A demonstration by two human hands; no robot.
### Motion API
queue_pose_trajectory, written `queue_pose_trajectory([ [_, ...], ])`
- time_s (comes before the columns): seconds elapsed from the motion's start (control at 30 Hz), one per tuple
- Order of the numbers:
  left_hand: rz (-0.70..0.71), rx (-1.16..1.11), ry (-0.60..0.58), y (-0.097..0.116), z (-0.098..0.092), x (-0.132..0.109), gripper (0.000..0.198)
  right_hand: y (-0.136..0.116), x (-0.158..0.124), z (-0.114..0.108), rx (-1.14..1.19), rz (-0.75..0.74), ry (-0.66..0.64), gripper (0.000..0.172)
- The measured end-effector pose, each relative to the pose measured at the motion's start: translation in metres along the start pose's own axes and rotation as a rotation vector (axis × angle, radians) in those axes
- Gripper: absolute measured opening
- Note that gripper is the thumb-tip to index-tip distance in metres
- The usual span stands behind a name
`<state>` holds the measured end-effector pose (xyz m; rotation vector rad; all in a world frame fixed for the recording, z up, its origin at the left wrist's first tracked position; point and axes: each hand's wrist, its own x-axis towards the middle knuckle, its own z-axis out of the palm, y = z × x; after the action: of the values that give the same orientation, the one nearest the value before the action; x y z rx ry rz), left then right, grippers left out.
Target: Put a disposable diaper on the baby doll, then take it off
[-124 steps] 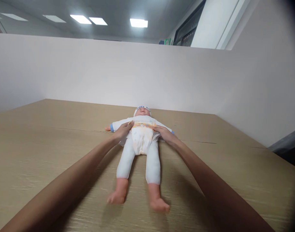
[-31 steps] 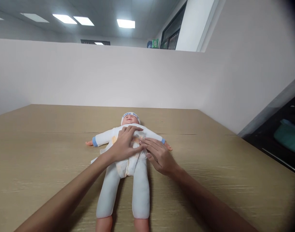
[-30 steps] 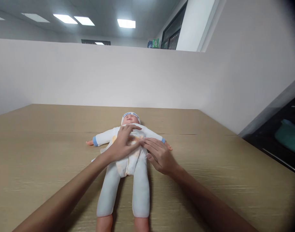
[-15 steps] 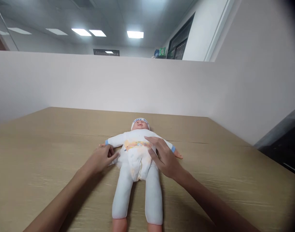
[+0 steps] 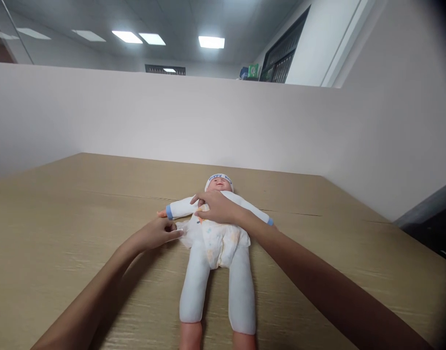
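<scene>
A baby doll in white clothes and a lettered white cap lies on its back, feet toward me. Around its hips is a diaper with a printed front. My left hand is closed in a pinch on the diaper's thin side wing, which stretches out left of the doll's hip. Across the doll's belly reaches my right hand, its thumb and fingers closed about the upper left corner of the diaper's front. That hand covers most of the waistband.
Doll and hands are on a wood-grain table. A white partition wall rises behind it, and a dark object stands at the right edge. A green pack shows beyond the partition.
My right hand has moved left across the belly, from the diaper's right side to its upper left corner. My left hand keeps its pinch on the side wing. The view has shifted slightly.
</scene>
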<state>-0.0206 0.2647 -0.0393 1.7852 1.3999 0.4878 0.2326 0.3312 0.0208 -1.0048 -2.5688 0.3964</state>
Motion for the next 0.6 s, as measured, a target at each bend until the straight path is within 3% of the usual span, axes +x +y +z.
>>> queue_pose_trajectory([
  [0.07, -0.018, -0.129, -0.026, 0.006, -0.005, -0.003, 0.053, -0.007, -0.003, -0.001, -0.045, -0.029, 0.042, 0.026],
  [0.2, -0.036, -0.219, 0.037, 0.019, -0.010, -0.008, 0.055, -0.029, -0.015, -0.007, -0.126, -0.132, 0.107, 0.016],
  [0.27, -0.027, -0.220, 0.063, 0.026, -0.010, -0.009, 0.059, -0.037, -0.022, -0.010, -0.122, -0.240, 0.010, 0.019],
  [0.37, 0.018, -0.242, 0.114, 0.034, -0.006, -0.005, 0.061, -0.037, -0.026, -0.008, -0.138, -0.349, -0.138, 0.038],
  [0.53, 0.114, -0.242, 0.229, 0.041, 0.006, 0.007, 0.055, -0.025, -0.021, -0.004, -0.077, -0.299, -0.173, 0.042],
  [0.6, 0.132, -0.234, 0.259, 0.045, 0.009, 0.011, 0.053, -0.024, -0.023, -0.010, -0.059, -0.272, -0.108, 0.041],
])
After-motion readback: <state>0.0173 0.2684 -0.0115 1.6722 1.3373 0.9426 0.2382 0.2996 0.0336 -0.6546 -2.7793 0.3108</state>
